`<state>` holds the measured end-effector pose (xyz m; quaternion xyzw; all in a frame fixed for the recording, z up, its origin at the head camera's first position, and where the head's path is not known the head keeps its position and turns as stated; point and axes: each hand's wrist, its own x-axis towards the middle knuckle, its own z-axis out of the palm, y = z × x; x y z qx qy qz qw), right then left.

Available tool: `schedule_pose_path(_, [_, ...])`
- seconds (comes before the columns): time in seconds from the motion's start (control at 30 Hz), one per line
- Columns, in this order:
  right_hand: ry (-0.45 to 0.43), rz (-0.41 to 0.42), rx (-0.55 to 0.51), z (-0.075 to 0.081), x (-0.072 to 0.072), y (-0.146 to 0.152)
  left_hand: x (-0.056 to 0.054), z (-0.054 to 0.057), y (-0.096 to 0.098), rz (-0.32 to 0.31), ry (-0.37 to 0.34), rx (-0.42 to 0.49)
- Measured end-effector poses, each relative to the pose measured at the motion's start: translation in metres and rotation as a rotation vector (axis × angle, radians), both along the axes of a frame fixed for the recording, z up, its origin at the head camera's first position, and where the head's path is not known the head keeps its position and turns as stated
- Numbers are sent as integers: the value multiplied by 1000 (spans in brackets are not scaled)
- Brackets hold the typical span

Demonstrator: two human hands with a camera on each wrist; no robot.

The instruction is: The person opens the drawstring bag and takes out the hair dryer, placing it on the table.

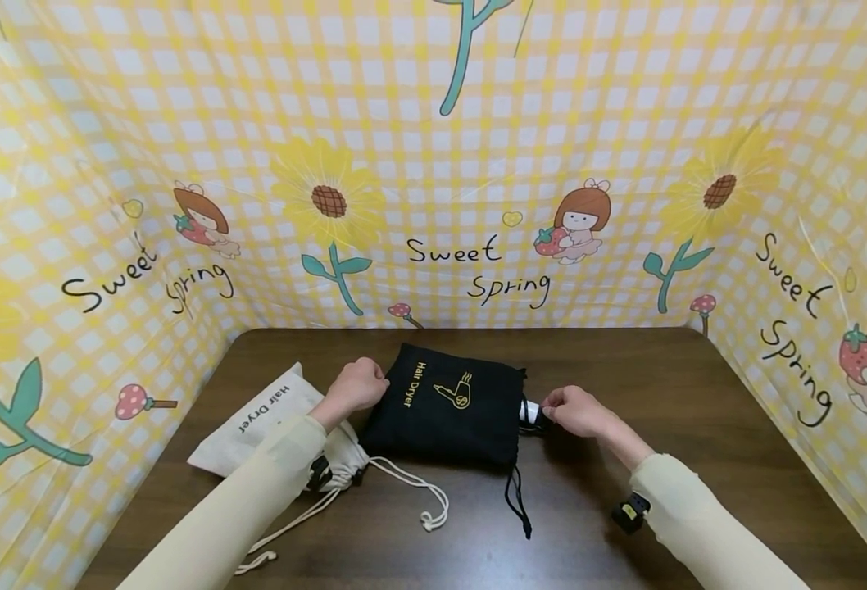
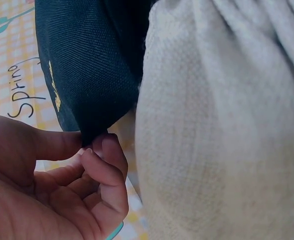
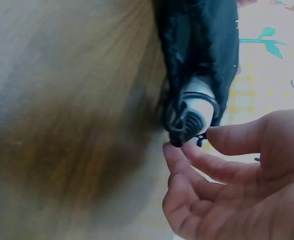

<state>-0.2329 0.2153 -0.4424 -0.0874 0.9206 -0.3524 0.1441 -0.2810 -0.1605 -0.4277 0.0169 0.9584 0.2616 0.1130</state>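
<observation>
A black drawstring bag (image 1: 444,410) with yellow "Hair Dryer" lettering lies flat on the table, its mouth toward the right. My left hand (image 1: 360,383) pinches the bag's left corner; in the left wrist view the black cloth (image 2: 99,107) comes to a point between thumb and fingers. From the mouth protrudes the white handle end of a hair dryer (image 3: 202,111), with a ribbed black cord sleeve (image 3: 190,125). My right hand (image 1: 577,410) has thumb and fingertips at that handle end, pinching around it. The rest of the dryer is hidden inside the bag.
A cream drawstring bag (image 1: 267,410), also lettered "Hair Dryer", lies left of the black one, partly under my left forearm. Its white cords (image 1: 411,483) trail toward the front. Black cords (image 1: 516,500) hang from the black bag. Patterned cloth (image 1: 441,164) walls the brown table (image 1: 662,369).
</observation>
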Motion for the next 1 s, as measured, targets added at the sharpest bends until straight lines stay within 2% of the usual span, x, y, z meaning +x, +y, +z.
schedule_pose_path(0.1, [15, 53, 4, 3, -2, -2, 0, -1, -1, 1, 0, 0])
schedule_pose_path(0.23, [-24, 115, -43, 4, -6, -6, 1, 0, -2, 1, 4, 0])
schedule_pose_path(0.43, [-46, 140, -84, -3, -9, -12, 3, 1, 0, 2, -3, 4])
schedule_pose_path(0.57, [-25, 140, -76, -4, -11, -13, -2, -1, 0, 1, -11, 11])
schedule_pose_path(0.67, [-20, 136, -65, -4, -12, -13, -9, -6, -3, -9, -33, 20])
schedule_pose_path(0.7, [-21, 132, -62, -5, -12, -14, -19, -22, -11, -38, -13, 40])
schedule_pose_path(0.8, [-34, 112, -58, -4, -13, -16, -23, -25, -13, -36, -25, 42])
schedule_pose_path(0.9, [-35, 96, -52, -4, -13, -17, -20, -23, -11, -26, -22, 50])
schedule_pose_path(0.93, [-35, 92, -51, -4, -13, -18, -10, -7, -4, 3, -46, 34])
schedule_pose_path(1.0, [-29, 88, -48, -4, -13, -19, -5, -3, -2, 2, -36, 31])
